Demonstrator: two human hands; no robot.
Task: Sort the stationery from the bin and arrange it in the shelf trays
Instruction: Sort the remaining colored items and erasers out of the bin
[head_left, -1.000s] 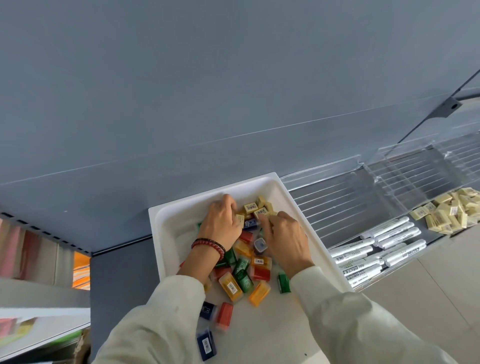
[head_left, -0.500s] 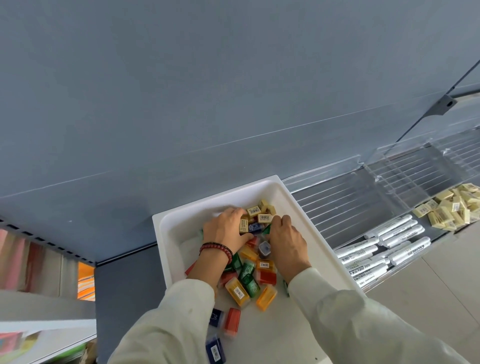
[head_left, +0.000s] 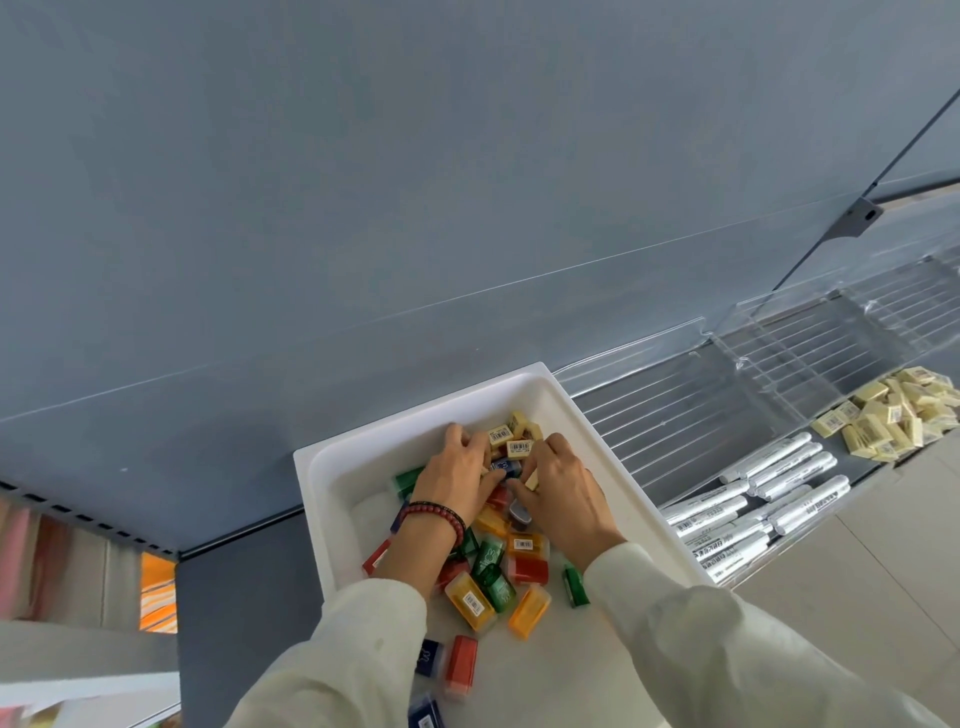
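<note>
Both hands were inside the white bin, at its far end. The left hand lay curled over the pile; whether it gripped anything could not be told. The right hand pinched a cream eraser at its fingertips. Loose cream erasers lay just beyond both hands, and coloured cases lay between the wrists. The shelf trays stood to the right, holding markers.

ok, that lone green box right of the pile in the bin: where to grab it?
Pinch the green box across its long sides, from above: it lies on the bin floor, apart from the pile, so both sides look free for fingers.
</note>
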